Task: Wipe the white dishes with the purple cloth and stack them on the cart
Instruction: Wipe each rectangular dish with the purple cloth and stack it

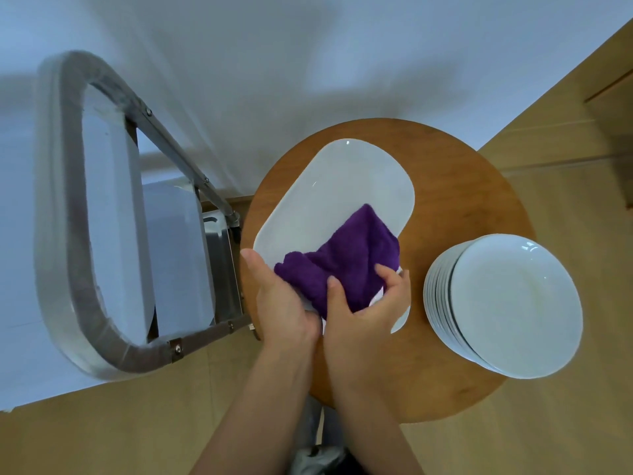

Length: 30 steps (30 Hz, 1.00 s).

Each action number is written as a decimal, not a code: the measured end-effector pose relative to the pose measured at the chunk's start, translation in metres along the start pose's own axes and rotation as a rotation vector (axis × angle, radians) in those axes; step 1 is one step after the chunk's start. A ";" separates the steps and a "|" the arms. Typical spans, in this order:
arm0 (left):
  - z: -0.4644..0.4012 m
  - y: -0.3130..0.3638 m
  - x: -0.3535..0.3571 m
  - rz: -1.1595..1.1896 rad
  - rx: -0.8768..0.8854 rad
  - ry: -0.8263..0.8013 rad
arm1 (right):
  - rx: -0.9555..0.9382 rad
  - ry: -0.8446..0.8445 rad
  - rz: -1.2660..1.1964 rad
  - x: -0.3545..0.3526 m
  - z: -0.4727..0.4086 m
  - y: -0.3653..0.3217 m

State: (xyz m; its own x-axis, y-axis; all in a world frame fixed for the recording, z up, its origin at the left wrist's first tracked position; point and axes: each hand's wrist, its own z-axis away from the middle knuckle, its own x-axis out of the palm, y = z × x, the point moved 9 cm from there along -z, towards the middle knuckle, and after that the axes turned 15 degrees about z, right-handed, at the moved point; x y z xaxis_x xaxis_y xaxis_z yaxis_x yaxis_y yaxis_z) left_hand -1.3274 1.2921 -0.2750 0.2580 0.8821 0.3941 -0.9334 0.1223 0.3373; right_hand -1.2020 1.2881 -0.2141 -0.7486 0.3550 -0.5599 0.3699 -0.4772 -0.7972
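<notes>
On round table (445, 186), left hand (277, 299) grips platter (342, 186) edge steady, right hand (363, 313) fingers curled clutching purple cloth (349, 258); best sweep outward.

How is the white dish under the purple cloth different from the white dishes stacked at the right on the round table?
The oblong platter is long with rounded corners; the stacked plates are round. The platter is single, the plates are piled. The purple cloth lies on the platter, gripped by the right hand, with the left hand at its near edge; nothing touches the plates. Both are plain white, on the wooden table.
</notes>
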 end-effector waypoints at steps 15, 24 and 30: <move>-0.001 0.041 -0.003 -0.574 0.181 -0.068 | 0.513 -0.449 -0.450 0.029 -0.025 0.043; 0.001 0.076 0.034 -0.708 0.175 -0.301 | 0.569 -0.473 -0.451 0.011 -0.032 0.065; 0.011 0.002 0.004 -0.195 0.035 -0.190 | 0.782 -0.333 -0.669 0.048 0.012 0.061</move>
State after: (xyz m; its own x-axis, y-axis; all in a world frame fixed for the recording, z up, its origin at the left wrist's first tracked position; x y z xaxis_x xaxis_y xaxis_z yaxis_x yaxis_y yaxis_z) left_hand -1.3259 1.2908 -0.2631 0.4775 0.7418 0.4708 -0.8530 0.2629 0.4508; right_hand -1.2219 1.2662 -0.2864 -0.8237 0.5545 0.1188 -0.5350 -0.6903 -0.4871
